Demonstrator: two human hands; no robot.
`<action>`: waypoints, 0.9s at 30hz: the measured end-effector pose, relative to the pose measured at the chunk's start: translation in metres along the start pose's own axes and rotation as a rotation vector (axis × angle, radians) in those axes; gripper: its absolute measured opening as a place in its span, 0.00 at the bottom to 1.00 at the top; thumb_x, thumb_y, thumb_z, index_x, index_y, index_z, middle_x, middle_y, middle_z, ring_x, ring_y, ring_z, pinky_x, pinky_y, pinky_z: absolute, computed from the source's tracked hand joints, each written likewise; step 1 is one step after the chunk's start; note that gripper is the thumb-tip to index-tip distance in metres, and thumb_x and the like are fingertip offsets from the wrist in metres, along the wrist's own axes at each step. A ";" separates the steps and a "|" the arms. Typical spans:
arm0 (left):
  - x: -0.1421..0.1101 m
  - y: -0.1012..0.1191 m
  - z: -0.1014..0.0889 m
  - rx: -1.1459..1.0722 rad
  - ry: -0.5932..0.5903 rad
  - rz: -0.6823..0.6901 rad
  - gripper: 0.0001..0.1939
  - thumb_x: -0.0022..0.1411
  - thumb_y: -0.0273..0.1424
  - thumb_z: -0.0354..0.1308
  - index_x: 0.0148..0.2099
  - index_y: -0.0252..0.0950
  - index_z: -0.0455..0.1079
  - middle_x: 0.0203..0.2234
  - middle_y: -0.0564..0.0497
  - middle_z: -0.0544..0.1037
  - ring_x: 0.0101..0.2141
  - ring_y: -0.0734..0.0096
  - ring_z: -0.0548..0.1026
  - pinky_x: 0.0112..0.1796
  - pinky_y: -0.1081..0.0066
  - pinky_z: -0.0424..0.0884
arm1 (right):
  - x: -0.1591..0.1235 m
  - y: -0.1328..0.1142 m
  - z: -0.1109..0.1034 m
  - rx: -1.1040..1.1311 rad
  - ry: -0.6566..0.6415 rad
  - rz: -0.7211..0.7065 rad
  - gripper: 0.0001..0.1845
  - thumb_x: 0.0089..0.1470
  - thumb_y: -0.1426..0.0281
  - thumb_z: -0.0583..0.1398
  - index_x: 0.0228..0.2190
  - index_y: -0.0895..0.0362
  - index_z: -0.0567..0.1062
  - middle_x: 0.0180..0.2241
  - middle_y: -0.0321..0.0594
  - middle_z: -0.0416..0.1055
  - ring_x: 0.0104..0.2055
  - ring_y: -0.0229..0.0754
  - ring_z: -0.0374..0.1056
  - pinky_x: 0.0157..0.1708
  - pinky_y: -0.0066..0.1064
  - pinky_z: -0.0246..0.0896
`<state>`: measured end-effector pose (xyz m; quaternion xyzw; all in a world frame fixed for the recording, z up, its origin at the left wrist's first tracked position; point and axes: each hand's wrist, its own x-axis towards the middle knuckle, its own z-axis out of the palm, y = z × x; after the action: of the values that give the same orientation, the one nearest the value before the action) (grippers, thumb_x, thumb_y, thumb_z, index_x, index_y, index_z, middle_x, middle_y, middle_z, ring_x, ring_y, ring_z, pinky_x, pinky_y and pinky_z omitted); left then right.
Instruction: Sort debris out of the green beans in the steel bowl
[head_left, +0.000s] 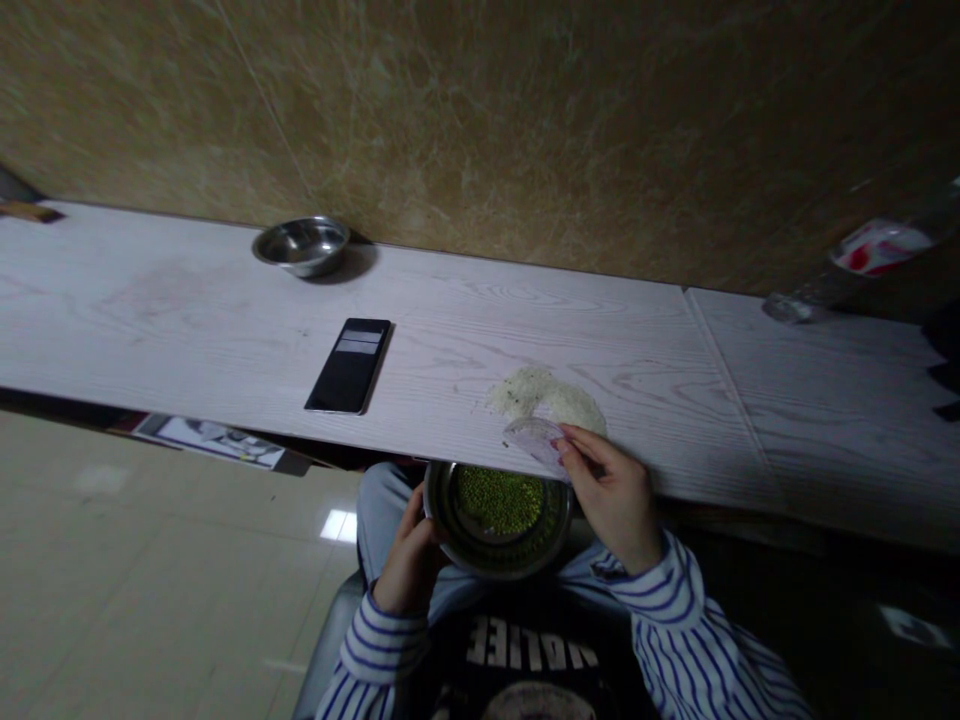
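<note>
My left hand (412, 555) grips the left rim of a metal bowl (510, 565), held over my lap just below the table's front edge. Green beans (501, 500), which look like mung beans, cover part of its bottom. My right hand (611, 490) pinches a thin, clear plastic piece (534, 440), flat and rounded like a lid. That piece lies low at the table edge, beside a pile of white rice-like grains (559, 398) with some dark specks in it. The fingertips of my left hand are partly hidden by the bowl.
A phone (349, 366) lies on the pale wood-grain table (450, 330), left of the grains. Behind it, by the wall, stands a small metal bowl (304, 246). A clear bottle (847, 260) with a red-and-white label is at the right. Papers (217, 438) stick out under the table.
</note>
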<state>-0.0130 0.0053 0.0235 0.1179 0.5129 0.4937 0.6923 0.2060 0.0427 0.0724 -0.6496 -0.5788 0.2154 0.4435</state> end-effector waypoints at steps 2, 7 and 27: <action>0.000 0.000 0.001 -0.004 -0.012 0.009 0.33 0.42 0.24 0.59 0.54 0.41 0.68 0.32 0.52 0.78 0.28 0.66 0.71 0.25 0.71 0.68 | 0.001 0.002 -0.003 -0.014 0.011 0.012 0.16 0.57 0.62 0.60 0.42 0.57 0.81 0.39 0.47 0.81 0.39 0.48 0.79 0.41 0.37 0.75; 0.000 -0.001 0.003 0.014 -0.010 -0.002 0.34 0.42 0.25 0.59 0.55 0.39 0.66 0.31 0.52 0.77 0.27 0.66 0.71 0.24 0.71 0.67 | 0.004 0.009 -0.012 -0.008 0.044 0.037 0.17 0.57 0.61 0.61 0.42 0.58 0.81 0.39 0.47 0.81 0.38 0.48 0.79 0.42 0.39 0.75; -0.001 0.000 0.001 -0.008 -0.006 -0.006 0.35 0.42 0.24 0.58 0.57 0.40 0.65 0.27 0.53 0.77 0.25 0.69 0.68 0.23 0.73 0.65 | 0.005 0.005 -0.013 -0.026 0.031 0.013 0.16 0.57 0.61 0.61 0.41 0.57 0.81 0.39 0.47 0.81 0.38 0.48 0.79 0.42 0.39 0.75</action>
<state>-0.0123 0.0053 0.0245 0.1154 0.5092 0.4933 0.6957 0.2207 0.0438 0.0763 -0.6624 -0.5703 0.2006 0.4424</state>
